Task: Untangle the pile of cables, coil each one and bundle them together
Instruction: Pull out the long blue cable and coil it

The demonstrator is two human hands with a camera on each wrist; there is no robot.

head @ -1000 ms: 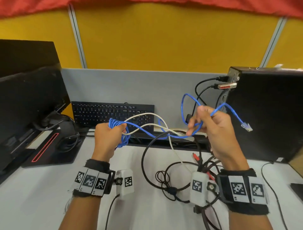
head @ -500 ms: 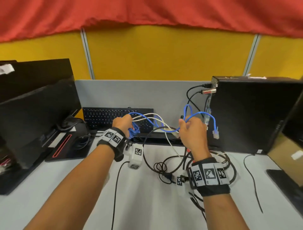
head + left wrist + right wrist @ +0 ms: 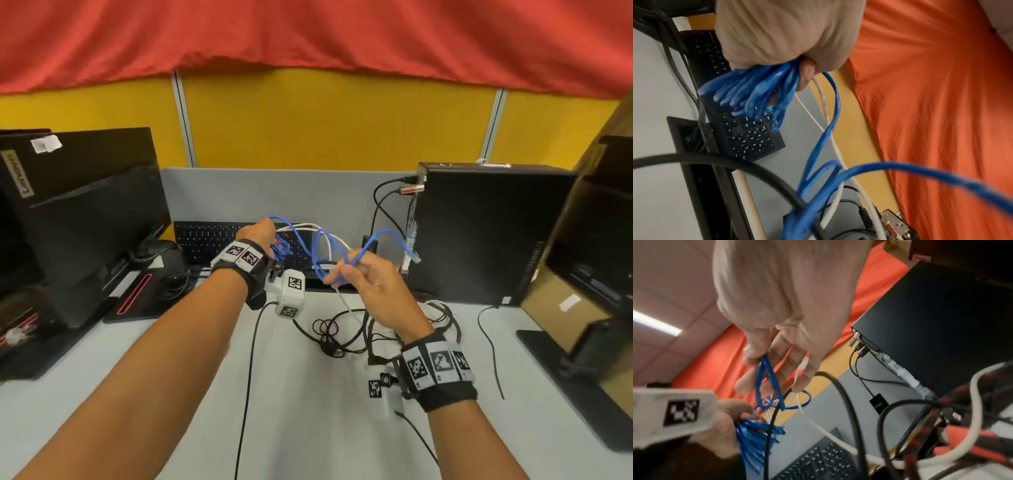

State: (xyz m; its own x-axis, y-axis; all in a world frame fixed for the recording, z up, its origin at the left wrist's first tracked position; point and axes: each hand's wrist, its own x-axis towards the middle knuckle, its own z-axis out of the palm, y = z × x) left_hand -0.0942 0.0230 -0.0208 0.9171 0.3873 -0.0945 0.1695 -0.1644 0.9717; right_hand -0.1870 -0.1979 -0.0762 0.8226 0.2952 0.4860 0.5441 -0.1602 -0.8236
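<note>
Grey counter (image 3: 308,428), yellow partition behind. Left hand (image 3: 257,236) grips coiled blue cable (image 3: 317,253) at 11 o'clock; right hand (image 3: 370,284) pinches its loose loop. Risk: white cable (image 3: 308,226) threading blue loops, tightening snag when pulled.

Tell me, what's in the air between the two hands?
In the head view, loops of thin blue cable stretch from the left hand to the right hand, with a thin white cable running alongside.

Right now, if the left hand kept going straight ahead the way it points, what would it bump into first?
Probably the black keyboard propped at the desk's back edge, just beyond the left hand gripping the coiled blue network cable; depth is hard to judge.
</note>
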